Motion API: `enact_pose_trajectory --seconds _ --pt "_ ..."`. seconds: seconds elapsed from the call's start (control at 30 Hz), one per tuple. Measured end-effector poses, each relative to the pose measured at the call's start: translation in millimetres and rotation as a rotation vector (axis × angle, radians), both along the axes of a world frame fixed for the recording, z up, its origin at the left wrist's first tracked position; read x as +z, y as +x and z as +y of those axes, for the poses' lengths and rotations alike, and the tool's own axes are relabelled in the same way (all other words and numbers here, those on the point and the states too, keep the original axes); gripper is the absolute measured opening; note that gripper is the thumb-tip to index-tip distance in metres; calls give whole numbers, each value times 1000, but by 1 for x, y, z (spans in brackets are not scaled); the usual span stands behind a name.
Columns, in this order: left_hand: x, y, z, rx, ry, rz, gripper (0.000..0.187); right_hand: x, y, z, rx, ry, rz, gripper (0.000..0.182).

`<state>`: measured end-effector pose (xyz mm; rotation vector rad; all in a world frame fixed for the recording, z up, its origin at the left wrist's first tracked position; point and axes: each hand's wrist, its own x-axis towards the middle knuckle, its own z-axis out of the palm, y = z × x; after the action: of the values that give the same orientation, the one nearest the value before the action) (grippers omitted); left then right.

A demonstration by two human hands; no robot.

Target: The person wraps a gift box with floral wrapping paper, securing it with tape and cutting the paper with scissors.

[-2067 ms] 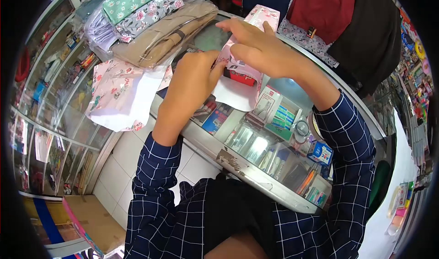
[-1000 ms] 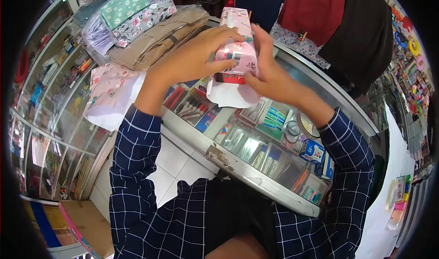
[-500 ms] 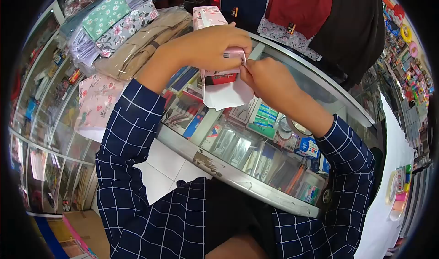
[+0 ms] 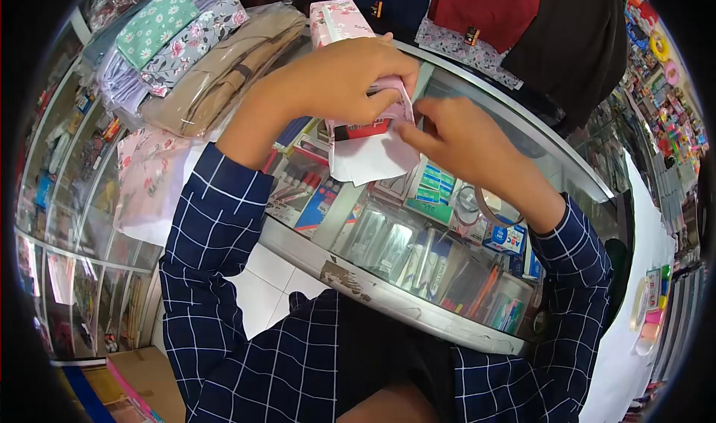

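A box wrapped in pink floral paper (image 4: 341,22) lies on the glass counter (image 4: 388,292), its near end still showing red and black. White paper flaps (image 4: 373,158) stick out from that end toward me. My left hand (image 4: 350,80) lies over the box, its fingers bent round the folded paper edge. Just right of the fold is my right hand (image 4: 455,136), thumb and forefinger apart, with nothing seen between them. A roll of clear tape (image 4: 470,203) sits on the counter below my right wrist.
Packaged clothes (image 4: 224,72) and floral boxes (image 4: 156,27) are stacked at the back left. A sheet of floral paper (image 4: 153,165) lies at the left. Dark and red garments (image 4: 488,13) lie across the back. Goods show under the counter glass.
My right hand has let go of the paper edge and opened, moving slightly right. My left thumb has shifted on the fold.
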<state>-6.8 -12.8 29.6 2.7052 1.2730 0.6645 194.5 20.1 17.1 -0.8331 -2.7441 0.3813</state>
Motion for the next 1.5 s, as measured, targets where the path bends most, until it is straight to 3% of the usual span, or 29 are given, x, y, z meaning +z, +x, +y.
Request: enact_pose_trajectory --seconds 0.07,0.37,0.53,0.63,0.93,1.1,1.23,1.33,1.43,1.5 --pt "-9 1 2 -3 23 -138 20 -2 -9 9 6 -105 79 31" --pt "-13 -1 7 27 219 -5 18 -14 -22 11 26 208 64 25" --pt "-11 1 7 47 155 -47 12 -27 -14 -1 25 382 61 20" --pt "-11 2 6 33 190 -54 11 -32 -8 -6 121 399 98 20" --pt "-10 4 3 49 177 -52 10 -20 12 -15 59 204 51 24" --pt "-20 2 11 129 277 -87 11 -17 22 -29 162 215 114 26" --pt "-17 -5 3 138 291 -158 13 0 30 -7 5 119 107 35" --pt "-16 -8 -12 161 348 -244 11 -1 23 -3 -36 -165 30 46" --pt "-25 -17 -32 182 450 -330 14 -22 12 19 132 -510 191 39" --pt "-31 -19 -52 270 331 -391 14 -21 2 19 168 -635 296 32"
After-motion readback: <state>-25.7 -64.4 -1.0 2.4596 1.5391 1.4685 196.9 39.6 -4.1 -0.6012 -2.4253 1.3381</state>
